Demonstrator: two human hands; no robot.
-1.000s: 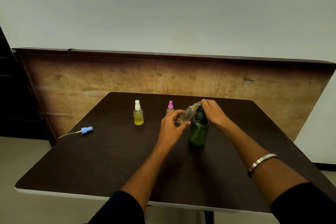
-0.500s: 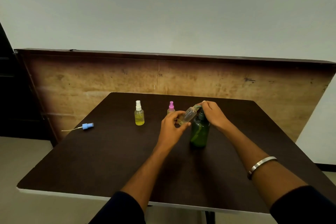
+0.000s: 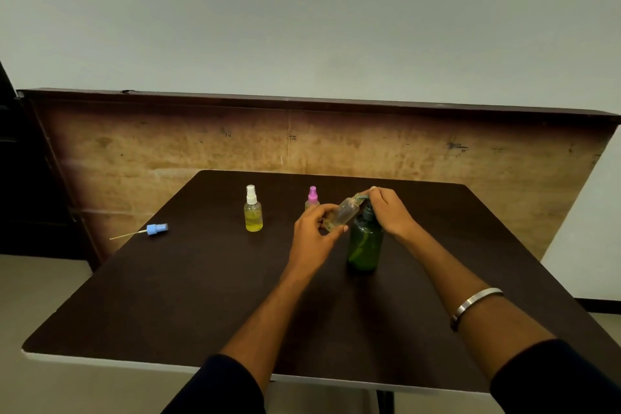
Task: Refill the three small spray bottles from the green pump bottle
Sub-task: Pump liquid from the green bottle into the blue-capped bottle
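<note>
Two forearms in dark sleeves reach fwd over the dark bench (image 3: 168, 306); a metal bangle (image 3: 475, 304) sits on the right wrist. Left hand (image 3: 314, 235) is curled round a clear small spray bottle (image 3: 342, 213) w/ its cap off, thumb under and fingers over, holding it tilted above the bench, open neck up and to the right. That neck sits right at the spout of the green pump bottle (image 3: 364, 244), which stands upright on the bench just right of the left hand. Right hand (image 3: 389, 210) is curled over the pump head, fingertips at the spout, gripping it from above. A bit of liquid seems to sit low in the clear bottle, can't tell how much.

Further back: a pink-capped spray bottle (image 3: 312, 197) stands just behind the left hand, lower part hidden by the fingers. Left of it, apart, a white-capped spray bottle (image 3: 252, 210) stands upright w/ yellow liquid about halfway up. Well off to the left, near the bench edge, a blue spray cap (image 3: 156, 229) lies on its side, dip tube pointing left. Behind the bench, a worn wooden panel (image 3: 201, 144)
</note>
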